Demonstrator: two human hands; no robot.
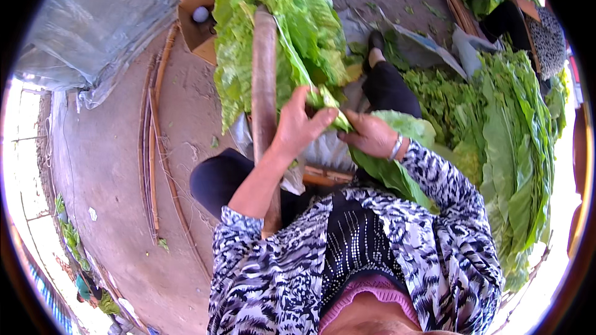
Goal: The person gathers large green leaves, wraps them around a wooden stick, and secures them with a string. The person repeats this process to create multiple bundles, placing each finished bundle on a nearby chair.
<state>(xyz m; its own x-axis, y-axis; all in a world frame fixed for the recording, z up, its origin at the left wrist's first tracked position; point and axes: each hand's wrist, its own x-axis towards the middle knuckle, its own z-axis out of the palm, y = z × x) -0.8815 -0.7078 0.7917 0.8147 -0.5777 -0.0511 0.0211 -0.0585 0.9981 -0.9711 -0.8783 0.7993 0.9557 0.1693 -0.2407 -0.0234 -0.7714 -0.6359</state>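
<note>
My left hand (302, 123) pinches the stem ends of a small bunch of green leaves (326, 100), beside a taut white string (293, 55). The string runs up to the far part of a wooden pole (264, 79). Close on its right, my right hand (372, 134), with a silver bracelet at the wrist, grips the same bunch by its stems. Large leaf blades (396, 172) hang below that hand. The pole slants away from my lap, left of both hands. Broad leaves, apparently tobacco (298, 18), hang thickly along its far end.
A tall heap of leaves (512, 148) lies to my right. Thin poles (153, 148) rest on the floor at left, near a cardboard box (200, 32). Plastic sheeting (93, 32) covers the upper left. Another person (549, 41) sits at upper right.
</note>
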